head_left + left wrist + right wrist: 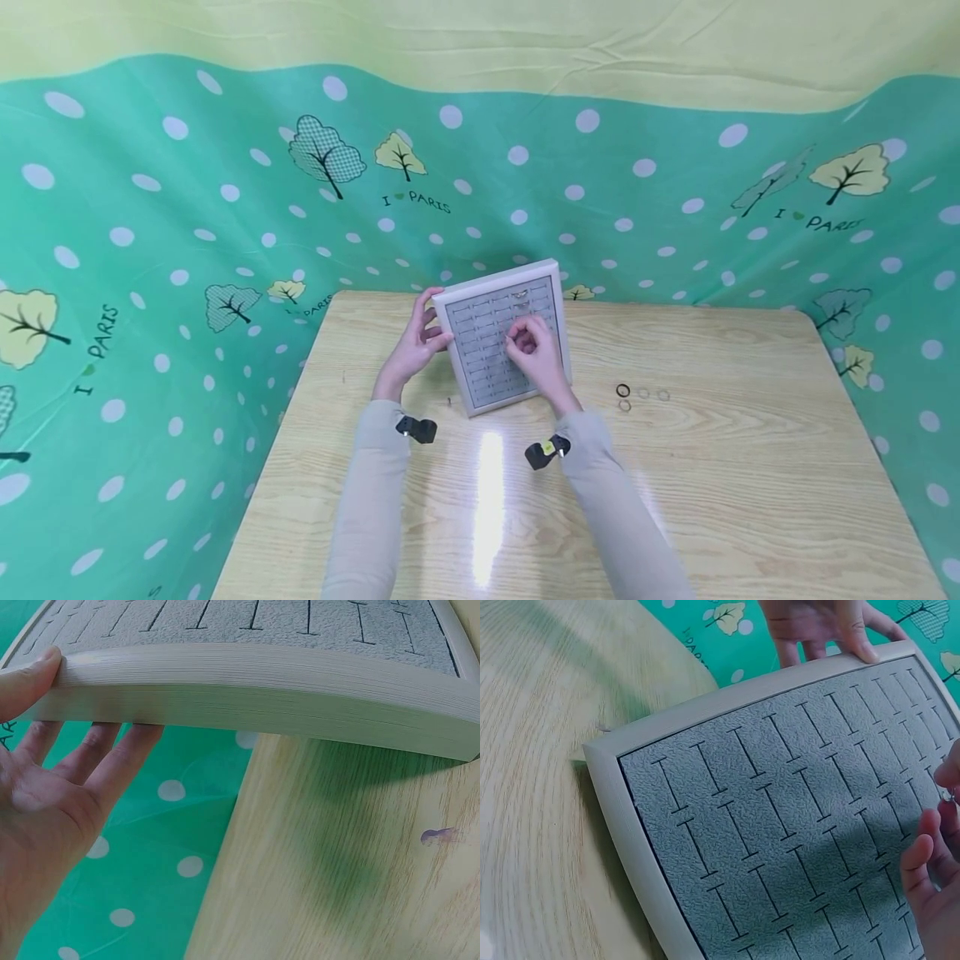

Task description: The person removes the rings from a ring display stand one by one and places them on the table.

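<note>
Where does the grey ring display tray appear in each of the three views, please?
Head: ring tray at centre, propped up on the table between both hands.
Left wrist: its pale frame edge runs across the top.
Right wrist: its slotted grey face fills the right and centre.
Shared landmark: the left hand gripping the tray's edge.

Grey slotted ring tray [501,337], tilted up, on wooden table [720,467]

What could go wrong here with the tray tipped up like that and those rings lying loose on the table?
The ring tray is propped up only by the left hand gripping one edge; if that grip slackens, it may drop flat or slide on the table. The right hand seems to pinch something small over the slots; a fumble could drop it. The loose rings lie apart and unguarded, so a sleeve might sweep them away.
</note>
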`<state>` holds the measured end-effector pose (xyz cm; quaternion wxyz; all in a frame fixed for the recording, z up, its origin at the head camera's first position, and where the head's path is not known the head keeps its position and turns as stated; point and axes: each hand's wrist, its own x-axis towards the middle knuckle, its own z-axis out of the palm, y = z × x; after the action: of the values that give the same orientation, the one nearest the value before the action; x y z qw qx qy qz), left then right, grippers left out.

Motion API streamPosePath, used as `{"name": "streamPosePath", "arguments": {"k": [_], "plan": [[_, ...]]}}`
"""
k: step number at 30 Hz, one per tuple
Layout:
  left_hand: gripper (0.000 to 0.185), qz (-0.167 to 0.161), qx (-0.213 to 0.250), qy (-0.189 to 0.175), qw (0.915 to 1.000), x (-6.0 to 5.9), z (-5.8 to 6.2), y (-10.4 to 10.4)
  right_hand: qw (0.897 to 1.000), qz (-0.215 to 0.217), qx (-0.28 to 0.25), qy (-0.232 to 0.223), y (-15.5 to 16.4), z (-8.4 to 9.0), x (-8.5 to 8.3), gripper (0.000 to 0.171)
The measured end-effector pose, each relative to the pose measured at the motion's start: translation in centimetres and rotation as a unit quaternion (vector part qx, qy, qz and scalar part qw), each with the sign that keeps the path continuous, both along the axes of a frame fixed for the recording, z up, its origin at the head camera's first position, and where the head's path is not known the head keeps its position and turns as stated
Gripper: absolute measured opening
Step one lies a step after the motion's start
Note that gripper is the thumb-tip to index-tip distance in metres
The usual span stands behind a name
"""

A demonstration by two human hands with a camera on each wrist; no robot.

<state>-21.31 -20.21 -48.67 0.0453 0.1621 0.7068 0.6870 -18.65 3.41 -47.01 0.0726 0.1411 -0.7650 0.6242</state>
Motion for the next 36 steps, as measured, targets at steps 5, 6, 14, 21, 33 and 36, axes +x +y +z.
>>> {"name": "streamPosePath", "arguments": {"k": [5, 6, 14, 21, 33, 36], "plan": [[0.079, 0.005, -0.001, -0.006, 1.0000, 0.0, 0.1, 0.0, 1.000, -0.004, 0.000, -0.006, 0.3, 1.3, 0.9, 0.011], [0.079, 0.005, -0.001, -0.006, 1.0000, 0.0, 0.1, 0.1, 1.000, -0.006, 0.001, -0.008, 0.4, 1.4, 1.0, 0.011], [0.080, 0.005, 0.002, -0.017, 0.9998, -0.1, 0.2, 0.0, 1.000, -0.020, 0.006, -0.010, 1.2, 1.0, 1.3, 0.011], [0.079, 0.007, 0.002, -0.024, 0.9997, 0.0, 0.2, 0.1, 0.999, -0.031, 0.012, -0.010, 2.3, 0.8, 1.4, 0.011], [0.079, 0.009, -0.002, -0.009, 0.9999, 0.0, 0.2, 0.2, 0.999, -0.051, 0.010, -0.007, 5.0, -0.5, 1.1, 0.010], [0.079, 0.009, -0.005, -0.008, 0.9999, 0.0, 0.1, 0.2, 0.999, -0.053, 0.006, -0.010, 5.5, -0.8, 1.1, 0.010]]}}
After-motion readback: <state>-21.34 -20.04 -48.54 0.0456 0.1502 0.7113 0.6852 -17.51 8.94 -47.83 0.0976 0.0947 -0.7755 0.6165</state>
